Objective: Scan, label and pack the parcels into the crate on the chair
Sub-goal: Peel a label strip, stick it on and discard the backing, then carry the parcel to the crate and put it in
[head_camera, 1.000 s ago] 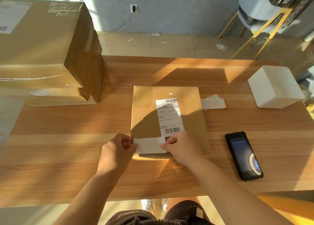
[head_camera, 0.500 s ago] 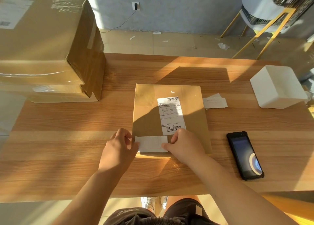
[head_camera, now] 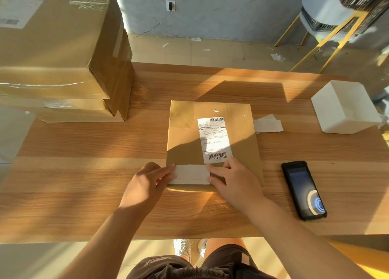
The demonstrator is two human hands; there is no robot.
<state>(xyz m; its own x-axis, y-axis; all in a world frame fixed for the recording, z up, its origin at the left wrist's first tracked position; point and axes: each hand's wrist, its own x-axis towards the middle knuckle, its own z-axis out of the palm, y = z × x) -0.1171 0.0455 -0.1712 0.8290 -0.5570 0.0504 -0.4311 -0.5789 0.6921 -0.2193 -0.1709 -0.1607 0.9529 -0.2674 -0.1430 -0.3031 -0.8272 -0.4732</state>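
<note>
A flat brown parcel (head_camera: 185, 144) lies in the middle of the wooden table (head_camera: 84, 173), with a printed shipping label (head_camera: 214, 139) on top. A blank white label (head_camera: 191, 174) lies across the parcel's near-left corner. My left hand (head_camera: 145, 184) presses its left end with straight fingers. My right hand (head_camera: 233, 181) presses its right end, fingers laid flat. The black crate (head_camera: 366, 2) sits on a white chair (head_camera: 324, 11) with yellow legs at the far right.
A black handheld scanner (head_camera: 304, 190) lies screen up to the right of the parcel. Spare white labels (head_camera: 268, 125) and a white box (head_camera: 345, 108) sit further right. Large cardboard boxes (head_camera: 59, 53) are stacked at the table's far left.
The white label has gone from being held at its ends to lying flat on the parcel's near-left corner. Both hands' fingers have straightened onto it.
</note>
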